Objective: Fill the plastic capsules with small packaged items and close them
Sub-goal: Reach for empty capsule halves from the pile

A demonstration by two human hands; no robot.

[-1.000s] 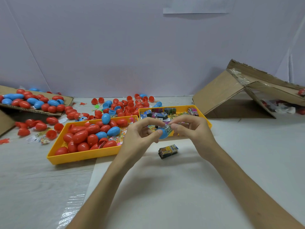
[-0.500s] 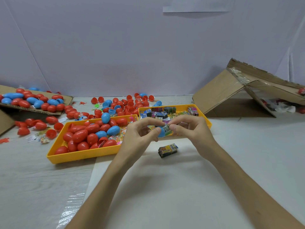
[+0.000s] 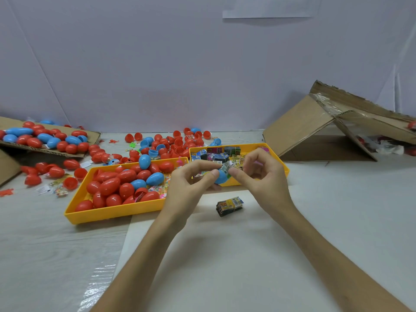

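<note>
2 forearms converge forward; left hand (image 3: 189, 183) pinches blue capsule (image 3: 221, 178); right hand (image 3: 261, 176) pinches packet (image 3: 225, 168), fingers curled.

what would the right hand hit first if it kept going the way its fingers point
The blue capsule in the left hand, probably; the right hand holds a packet right against it.

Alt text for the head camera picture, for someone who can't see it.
The left hand holds a blue capsule half while the right hand pinches a small packet at its opening. Behind them, a yellow tray holds red and blue capsules; a second tray holds packets.
</note>
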